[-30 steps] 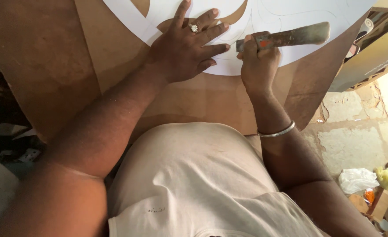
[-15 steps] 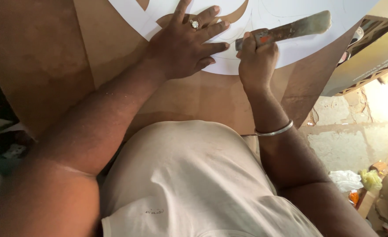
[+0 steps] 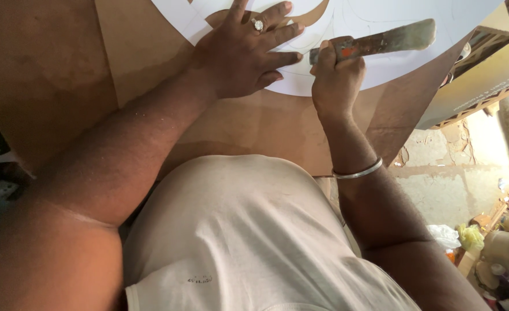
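My left hand (image 3: 246, 55), with a ring on one finger, lies flat with fingers spread on a white paper sheet (image 3: 381, 14) that has curved cut-outs and thin drawn lines. The sheet rests on a brown board (image 3: 254, 126). Just to the right, my right hand (image 3: 335, 78) is closed around a long worn tool (image 3: 381, 39) with a flat pale end that points right over the paper. A metal bangle (image 3: 358, 171) sits on my right wrist.
A cardboard box (image 3: 485, 75) leans at the right edge of the board. Below it is a rough stone floor (image 3: 444, 190) with rags, cups and scraps (image 3: 496, 242) at the lower right. Dark clutter lies at the far left.
The view has drifted slightly, so hands and paper sit a little higher and the floor clutter has slid left. Both hands keep the same pose on paper and tool.
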